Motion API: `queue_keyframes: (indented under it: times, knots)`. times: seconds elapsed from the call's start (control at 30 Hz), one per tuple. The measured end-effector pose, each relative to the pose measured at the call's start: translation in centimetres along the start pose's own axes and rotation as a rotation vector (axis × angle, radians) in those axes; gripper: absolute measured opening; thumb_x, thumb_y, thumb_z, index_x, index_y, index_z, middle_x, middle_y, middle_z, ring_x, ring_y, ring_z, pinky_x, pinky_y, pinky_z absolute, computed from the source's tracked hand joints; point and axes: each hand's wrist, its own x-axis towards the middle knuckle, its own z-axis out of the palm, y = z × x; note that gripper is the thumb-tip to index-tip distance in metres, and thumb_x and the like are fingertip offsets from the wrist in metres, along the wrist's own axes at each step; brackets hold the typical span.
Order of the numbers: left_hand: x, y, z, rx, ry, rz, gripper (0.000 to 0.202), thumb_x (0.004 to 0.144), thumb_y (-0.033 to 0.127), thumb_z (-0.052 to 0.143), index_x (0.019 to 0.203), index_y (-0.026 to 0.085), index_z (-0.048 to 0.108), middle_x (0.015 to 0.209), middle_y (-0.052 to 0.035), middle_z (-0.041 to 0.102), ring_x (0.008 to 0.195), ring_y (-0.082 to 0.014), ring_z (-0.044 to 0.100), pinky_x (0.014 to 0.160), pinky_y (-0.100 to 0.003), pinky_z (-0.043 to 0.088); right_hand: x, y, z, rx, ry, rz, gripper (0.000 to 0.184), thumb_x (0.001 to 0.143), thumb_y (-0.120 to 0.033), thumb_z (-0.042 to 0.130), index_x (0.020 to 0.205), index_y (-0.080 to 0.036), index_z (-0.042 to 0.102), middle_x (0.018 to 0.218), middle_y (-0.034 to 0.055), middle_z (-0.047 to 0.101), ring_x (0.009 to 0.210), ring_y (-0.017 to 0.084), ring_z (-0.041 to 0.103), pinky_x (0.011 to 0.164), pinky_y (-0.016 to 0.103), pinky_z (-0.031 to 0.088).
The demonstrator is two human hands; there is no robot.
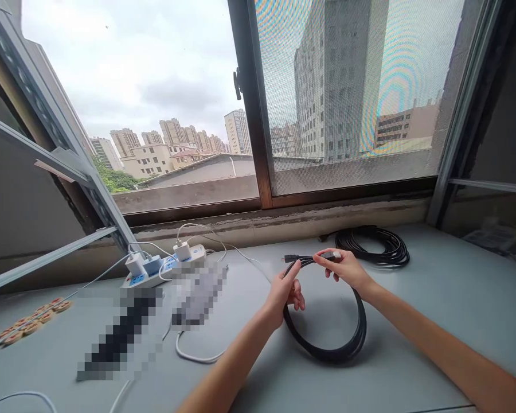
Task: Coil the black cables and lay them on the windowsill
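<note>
A coiled black cable [341,354] hangs in a loop between my two hands, its lower part close to the grey tabletop. My left hand [287,291] is closed round the left side of the coil, thumb on top. One dark plug [291,258] of the cable sticks out to the left, above that thumb. With fingers pinched at the top of the loop, my right hand [340,267] grips the cable near another connector that has a light end. The palm sides of both hands are partly hidden.
Behind my right hand lies a second black cable coil [373,246]. A white power strip [165,268] with plugged-in chargers stands back left, near blurred objects and white cords [198,359]. Round red-and-tan pieces [30,321] lie far left. Metal shelf frames flank the window.
</note>
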Motion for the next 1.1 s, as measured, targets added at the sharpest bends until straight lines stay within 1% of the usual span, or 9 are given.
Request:
queue_keyframes:
  times: [0.1, 0.2, 0.47, 0.67, 0.73, 0.83, 0.9, 1.03, 1.1]
  knots:
    - [-0.2, 0.2, -0.1, -0.122, -0.091, 0.013, 0.046, 0.069, 0.05, 0.068, 0.097, 0.02, 0.048, 0.048, 0.0108, 0.04, 0.034, -0.0079, 0.045, 0.035, -0.018, 0.027, 0.2, 0.3, 0.0, 0.009, -0.032, -0.005, 0.058, 0.058, -0.066, 0.075, 0.079, -0.013, 0.068, 0.064, 0.0036, 0.058, 0.046, 0.012, 0.05, 0.035, 0.018, 0.03]
    - [-0.3, 0.4, -0.2, -0.203, -0.147, 0.009, 0.051, 0.07, 0.043, 0.07, 0.11, 0.023, 0.046, 0.049, 0.0115, 0.038, 0.035, -0.006, 0.043, 0.035, -0.016, 0.028, 0.3, 0.4, 0.0, 0.016, -0.06, -0.006, 0.06, 0.056, -0.069, 0.074, 0.074, -0.013, 0.067, 0.071, 0.0064, 0.061, 0.042, 0.01, 0.047, 0.034, 0.019, 0.028]
    - [0.3, -0.4, -0.6, -0.149, -0.095, 0.03, 0.055, 0.071, 0.045, 0.068, 0.113, 0.019, 0.045, 0.046, 0.012, 0.039, 0.033, -0.0066, 0.041, 0.036, -0.018, 0.031, 0.3, 0.9, 0.2, 0.007, -0.054, 0.003, 0.059, 0.058, -0.068, 0.074, 0.077, -0.013, 0.067, 0.068, 0.0054, 0.06, 0.043, 0.011, 0.049, 0.034, 0.019, 0.028]
    - [0.4, -0.7, -0.5, -0.19, -0.05, 0.012, 0.052, 0.068, 0.043, 0.072, 0.107, 0.019, 0.047, 0.045, 0.012, 0.038, 0.031, -0.0059, 0.038, 0.033, -0.017, 0.023, 0.2, 1.0, 0.4, -0.009, -0.043, 0.029, 0.053, 0.059, -0.06, 0.077, 0.081, -0.013, 0.068, 0.061, 0.0026, 0.057, 0.046, 0.013, 0.053, 0.034, 0.017, 0.029]
    - [0.3, -0.4, -0.3, -0.239, -0.021, 0.021, 0.052, 0.066, 0.043, 0.074, 0.104, 0.018, 0.048, 0.045, 0.0121, 0.037, 0.031, -0.0051, 0.036, 0.032, -0.016, 0.021, 0.2, 0.7, 0.3, 0.007, -0.031, 0.064, 0.05, 0.061, -0.056, 0.078, 0.085, -0.014, 0.067, 0.064, 0.0026, 0.058, 0.052, 0.015, 0.057, 0.034, 0.016, 0.031]
    - [0.4, 0.4, -0.4, -0.332, 0.065, 0.069, 0.048, 0.066, 0.039, 0.075, 0.101, 0.019, 0.048, 0.045, 0.0126, 0.035, 0.031, -0.0037, 0.033, 0.032, -0.015, 0.02, 0.2, 0.2, 0.0, 0.087, -0.042, 0.155, 0.046, 0.068, -0.049, 0.075, 0.098, -0.016, 0.063, 0.087, 0.0059, 0.064, 0.065, 0.016, 0.062, 0.037, 0.014, 0.037]
    - [0.5, 1.1, -0.8, -0.399, 0.138, 0.102, 0.042, 0.069, 0.036, 0.073, 0.097, 0.02, 0.047, 0.045, 0.0129, 0.033, 0.031, -0.0029, 0.032, 0.032, -0.014, 0.02, 0.1, 0.0, -0.2, 0.12, -0.086, 0.23, 0.045, 0.074, -0.043, 0.073, 0.108, -0.017, 0.057, 0.101, 0.0077, 0.063, 0.065, 0.014, 0.062, 0.041, 0.014, 0.041]
    - [0.9, 2.2, -2.3, -0.516, 0.251, 0.094, 0.028, 0.077, 0.028, 0.066, 0.077, 0.02, 0.04, 0.046, 0.0122, 0.029, 0.032, -0.0015, 0.028, 0.032, -0.012, 0.021, -0.1, 0.4, -0.2, 0.055, -0.191, 0.335, 0.041, 0.079, -0.032, 0.069, 0.113, -0.015, 0.052, 0.096, 0.0091, 0.065, 0.061, 0.013, 0.061, 0.05, 0.018, 0.049]
    - [1.0, 2.5, -2.7, -0.553, 0.28, 0.07, 0.03, 0.081, 0.026, 0.062, 0.069, 0.019, 0.034, 0.046, 0.0113, 0.029, 0.033, -0.001, 0.028, 0.032, -0.012, 0.022, -0.2, 0.7, -0.1, 0.02, -0.218, 0.341, 0.036, 0.078, -0.029, 0.069, 0.108, -0.014, 0.055, 0.088, 0.0084, 0.067, 0.058, 0.013, 0.059, 0.044, 0.016, 0.046]
